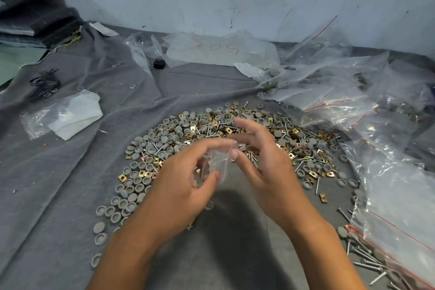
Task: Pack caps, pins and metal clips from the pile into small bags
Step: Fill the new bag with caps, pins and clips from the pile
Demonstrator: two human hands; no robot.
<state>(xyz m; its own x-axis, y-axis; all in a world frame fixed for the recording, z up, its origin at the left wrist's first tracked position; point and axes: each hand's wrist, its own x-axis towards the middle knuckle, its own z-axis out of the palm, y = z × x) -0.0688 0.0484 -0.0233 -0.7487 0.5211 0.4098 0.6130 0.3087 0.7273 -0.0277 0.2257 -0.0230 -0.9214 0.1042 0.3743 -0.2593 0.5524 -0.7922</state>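
A wide pile (pixel 211 132) of grey round caps, thin metal pins and brass-coloured square clips lies spread on a grey cloth. Above its near edge my left hand (pixel 186 186) pinches a small clear bag (pixel 217 160) with a red strip between thumb and fingers. My right hand (pixel 261 160) is beside it, fingers spread and slightly bent, with fingertips at the bag's upper right edge. Both hands are blurred. What is inside the bag I cannot make out.
A heap of clear zip bags with red seal lines (pixel 353 101) fills the right side, some holding parts. Loose pins (pixel 367 263) lie at lower right. A bag with white paper (pixel 68 115) and dark wire clips (pixel 44 85) sit at left. A wall stands behind.
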